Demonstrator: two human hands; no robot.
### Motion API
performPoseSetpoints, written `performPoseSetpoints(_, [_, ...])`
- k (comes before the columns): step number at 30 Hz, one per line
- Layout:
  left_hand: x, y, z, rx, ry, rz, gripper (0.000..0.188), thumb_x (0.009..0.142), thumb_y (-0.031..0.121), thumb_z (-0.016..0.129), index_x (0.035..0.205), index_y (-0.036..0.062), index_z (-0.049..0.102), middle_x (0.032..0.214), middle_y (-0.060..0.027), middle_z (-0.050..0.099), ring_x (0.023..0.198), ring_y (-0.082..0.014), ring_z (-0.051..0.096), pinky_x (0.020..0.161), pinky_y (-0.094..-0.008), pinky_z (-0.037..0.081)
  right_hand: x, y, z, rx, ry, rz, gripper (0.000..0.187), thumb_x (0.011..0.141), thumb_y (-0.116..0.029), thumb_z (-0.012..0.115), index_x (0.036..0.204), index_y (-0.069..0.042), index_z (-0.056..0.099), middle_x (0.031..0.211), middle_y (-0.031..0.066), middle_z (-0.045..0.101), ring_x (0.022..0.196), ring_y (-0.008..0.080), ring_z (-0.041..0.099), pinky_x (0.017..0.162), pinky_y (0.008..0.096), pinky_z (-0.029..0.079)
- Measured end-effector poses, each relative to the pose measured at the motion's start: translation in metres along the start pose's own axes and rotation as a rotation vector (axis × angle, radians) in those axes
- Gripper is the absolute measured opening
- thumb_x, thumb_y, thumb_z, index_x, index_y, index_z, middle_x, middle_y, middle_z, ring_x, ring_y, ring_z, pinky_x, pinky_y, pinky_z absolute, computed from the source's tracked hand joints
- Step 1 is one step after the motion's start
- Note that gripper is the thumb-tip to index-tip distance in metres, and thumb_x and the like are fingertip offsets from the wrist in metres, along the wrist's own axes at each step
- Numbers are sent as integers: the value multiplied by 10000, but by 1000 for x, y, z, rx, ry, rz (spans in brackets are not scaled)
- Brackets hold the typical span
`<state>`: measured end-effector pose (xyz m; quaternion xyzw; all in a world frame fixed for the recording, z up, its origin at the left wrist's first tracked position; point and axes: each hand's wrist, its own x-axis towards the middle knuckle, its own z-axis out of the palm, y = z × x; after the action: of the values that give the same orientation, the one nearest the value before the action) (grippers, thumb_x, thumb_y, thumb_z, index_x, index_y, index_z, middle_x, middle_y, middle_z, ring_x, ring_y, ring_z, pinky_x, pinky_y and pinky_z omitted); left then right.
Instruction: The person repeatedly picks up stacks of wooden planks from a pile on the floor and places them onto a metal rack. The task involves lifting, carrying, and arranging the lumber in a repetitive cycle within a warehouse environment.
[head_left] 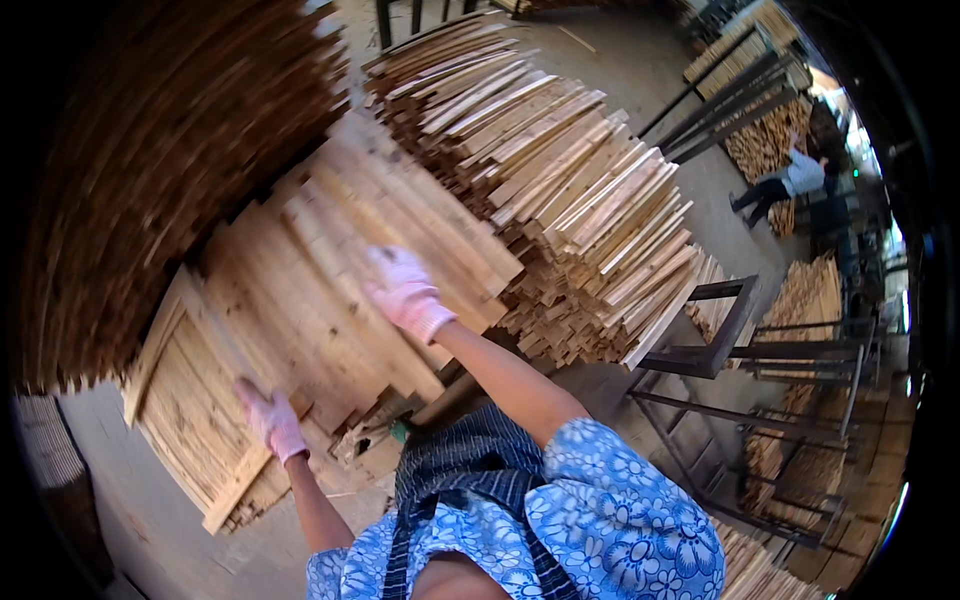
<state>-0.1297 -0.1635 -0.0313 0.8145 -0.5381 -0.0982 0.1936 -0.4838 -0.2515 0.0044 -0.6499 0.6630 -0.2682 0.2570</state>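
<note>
Both my hands wear pale pink knit gloves. My right hand point(405, 290) reaches over a layer of wooden boards point(310, 235), its fingers stretched out against the wood with the thumb apart. My left hand point(268, 418) is lower and to the left, at the near ends of the boards, fingers spread along their surface. Neither hand is wrapped round a board. To the left of the boards, a pile of planks point(185, 420) has a narrow strip point(238, 488) lying crosswise at its near end. A small green object point(400, 431) shows by my apron, its kind unclear.
A tall, dark stack of wood point(170, 150) rises at the far left. Right of the boards stands a big pile of loose strips point(570, 190). Metal racks point(700, 330) are at the right. Farther off, a person point(790, 180) bends beside stacked wood.
</note>
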Motion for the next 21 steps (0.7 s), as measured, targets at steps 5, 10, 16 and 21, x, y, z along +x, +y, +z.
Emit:
performPoseSetpoints(5, [5,-13,3,272,-63,-135,791,955,263,616,1630,126,226,1519,-260,476,1332,-454,508,1103,-450,419,-23,239,-192,-395,524,816,663,843,-412,695,1412,-127,510,1224,270,608,1092,421,621,943,532,515])
performPoseSetpoints(10, [14,-42,14,128,26,-65,780,962,200,615,1635,134,226,1586,-215,420,1420,-400,446,1169,-413,357,0,352,-197,-146,441,1384,1149,791,-579,788,1615,-107,141,1453,255,401,1307,459,491,1059,536,454])
performPoseSetpoints(16, [11,-18,0,277,-68,-181,772,957,188,607,1635,135,240,1627,-206,362,1453,-361,420,1189,-403,330,-29,382,-190,-23,437,1171,1106,788,-470,818,1622,-128,177,1529,319,298,1369,508,427,1129,512,407])
performPoseSetpoints(21, [14,-38,9,334,-24,-115,775,951,190,603,1637,145,243,1635,-166,366,1453,-378,412,1183,-414,342,-28,398,-194,-88,502,1141,874,831,-309,775,1565,-178,320,1392,287,439,1248,502,539,1038,516,484])
